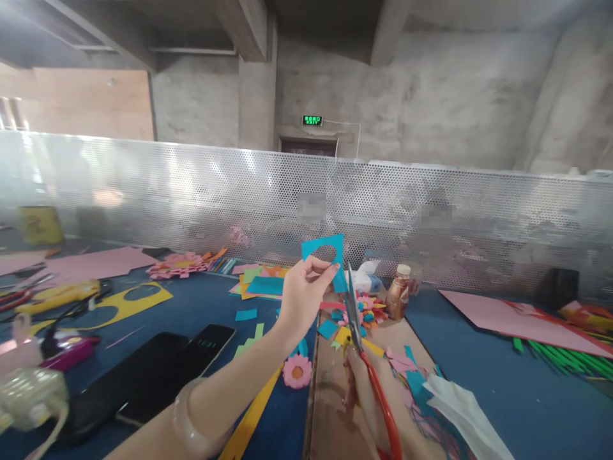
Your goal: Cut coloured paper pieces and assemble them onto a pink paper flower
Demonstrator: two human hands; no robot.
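My left hand (304, 287) pinches a piece of blue paper (338, 246) between thumb and fingers, raised above the table. A rounded opening shows in the paper. Scissors (354, 313) with red handles are in my right hand (366, 377), blades pointing up, their tips close to the paper's right edge. Whether the blades touch the paper I cannot tell. Below my left wrist lies a pink paper flower (297, 371). Colourful paper flowers and scraps (368, 306) are heaped behind the scissors.
Two phones (211, 348) lie at left, near yellow paper with cut-out holes (163, 292). A brown bottle (398, 294) stands beyond the cardboard (330, 409). Pink sheets (507, 319), green strips (560, 364) and a white tissue (467, 412) lie at right. A perforated metal screen (230, 198) borders the table's back.
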